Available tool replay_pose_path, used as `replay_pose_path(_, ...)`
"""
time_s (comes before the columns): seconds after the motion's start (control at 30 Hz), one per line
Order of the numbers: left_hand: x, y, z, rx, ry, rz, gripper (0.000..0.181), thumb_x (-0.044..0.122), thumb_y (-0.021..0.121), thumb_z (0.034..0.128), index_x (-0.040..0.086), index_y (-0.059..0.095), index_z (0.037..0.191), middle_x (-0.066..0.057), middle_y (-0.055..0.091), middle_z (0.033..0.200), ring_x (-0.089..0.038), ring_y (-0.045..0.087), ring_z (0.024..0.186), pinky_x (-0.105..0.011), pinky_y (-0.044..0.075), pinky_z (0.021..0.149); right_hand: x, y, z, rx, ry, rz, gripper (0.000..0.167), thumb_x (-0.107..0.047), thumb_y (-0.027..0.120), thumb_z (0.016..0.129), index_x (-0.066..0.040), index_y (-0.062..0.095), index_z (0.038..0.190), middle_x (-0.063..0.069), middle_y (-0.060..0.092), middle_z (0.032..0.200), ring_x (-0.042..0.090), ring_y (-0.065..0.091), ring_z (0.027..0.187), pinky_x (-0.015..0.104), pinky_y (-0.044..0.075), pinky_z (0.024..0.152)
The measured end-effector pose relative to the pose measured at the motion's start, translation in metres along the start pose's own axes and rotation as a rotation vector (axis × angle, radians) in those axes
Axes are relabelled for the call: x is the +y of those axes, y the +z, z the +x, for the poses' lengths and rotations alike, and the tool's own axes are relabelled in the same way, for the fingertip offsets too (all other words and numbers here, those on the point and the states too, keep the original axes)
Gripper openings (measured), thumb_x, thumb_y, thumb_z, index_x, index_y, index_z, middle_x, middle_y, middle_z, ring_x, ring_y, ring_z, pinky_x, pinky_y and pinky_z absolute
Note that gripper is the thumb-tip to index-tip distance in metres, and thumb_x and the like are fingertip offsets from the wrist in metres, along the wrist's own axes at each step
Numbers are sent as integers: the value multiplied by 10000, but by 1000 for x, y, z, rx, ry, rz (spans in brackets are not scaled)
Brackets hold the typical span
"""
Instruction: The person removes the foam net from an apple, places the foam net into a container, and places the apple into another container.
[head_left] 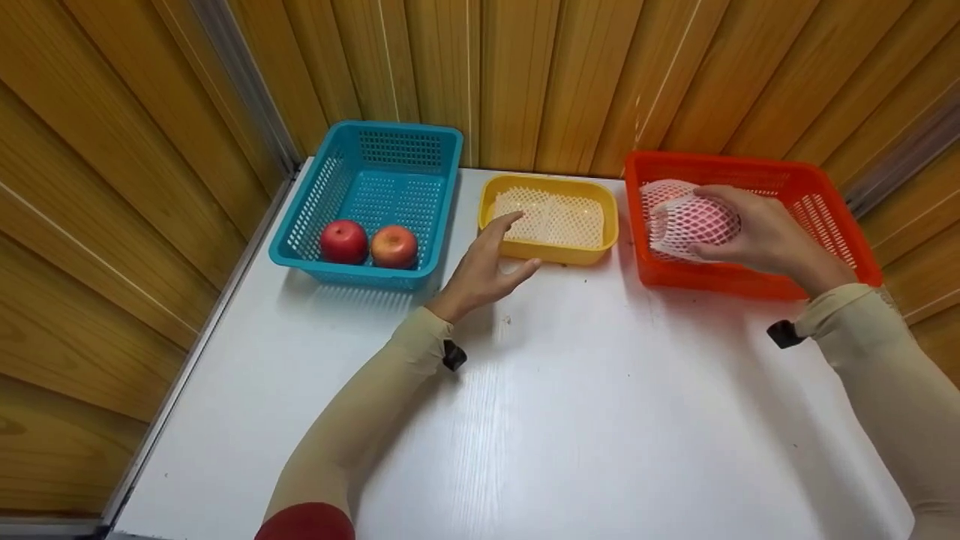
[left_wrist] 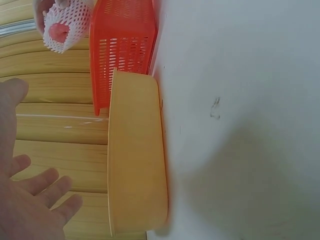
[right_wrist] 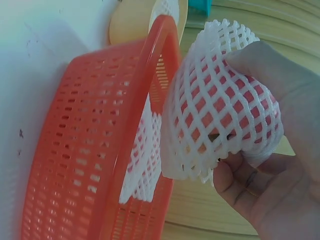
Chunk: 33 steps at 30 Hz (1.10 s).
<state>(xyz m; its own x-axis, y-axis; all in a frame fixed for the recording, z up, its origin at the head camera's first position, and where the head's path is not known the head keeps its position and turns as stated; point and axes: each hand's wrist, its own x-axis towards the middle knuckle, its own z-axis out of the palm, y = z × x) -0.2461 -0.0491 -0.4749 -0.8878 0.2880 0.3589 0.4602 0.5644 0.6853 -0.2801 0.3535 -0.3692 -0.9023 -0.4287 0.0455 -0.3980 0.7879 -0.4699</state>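
My right hand (head_left: 761,232) grips an apple in a white foam net (right_wrist: 225,105), holding it over the left part of the red basket (head_left: 720,281). Beneath it, another netted apple (head_left: 664,191) lies inside that basket, partly hidden. My left hand (head_left: 484,270) hovers with spread fingers and holds nothing, near the front left of the yellow tray (head_left: 559,253). White foam nets (head_left: 574,221) lie flat in the tray. In the left wrist view the held apple (left_wrist: 59,32) shows bare red through its net's opening.
At the left stands a blue basket (head_left: 394,187) with two bare apples, a red one (head_left: 343,241) and a paler one (head_left: 394,247). All three containers line the back of the white table (head_left: 570,420), against a wood-panelled wall (head_left: 517,82).
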Motion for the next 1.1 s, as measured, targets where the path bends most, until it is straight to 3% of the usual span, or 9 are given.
replay_pose_path(0.2,-1,-4,-5,3,-16,3,784,444,696,964,66,361,1564,-92,419,1596,-289,478,1389,-400,389,1164,-12,8,2,1,-16,20,895,-345,876,822,-189,415,1573,193,454,1543,465,442,1326,709,420,1021)
replay_pose_path(0.5,1,-4,-11,30,6,-33,710,382,708,972,44,413,1522,-113,480,1550,-282,518,1358,-377,406,1152,-33,26,4,-1,-104,16,838,-299,890,813,-158,468,1523,131,518,1472,390,524,1249,628,499,990)
replay_pose_path(0.73,-1,-6,-15,59,21,-52,656,358,703,977,19,459,1483,-134,525,1505,-313,560,1314,-420,443,1122,-45,40,9,7,-216,9,813,-240,914,784,-111,512,1478,114,552,1446,351,530,1272,599,443,1073)
replay_pose_path(1.1,-2,-11,-20,68,1,-69,568,232,736,963,-5,512,1428,-151,572,1444,-323,596,1244,-410,487,1074,-57,66,19,-4,-263,3,794,-241,912,777,-66,540,1456,128,595,1423,356,539,1305,597,385,1122)
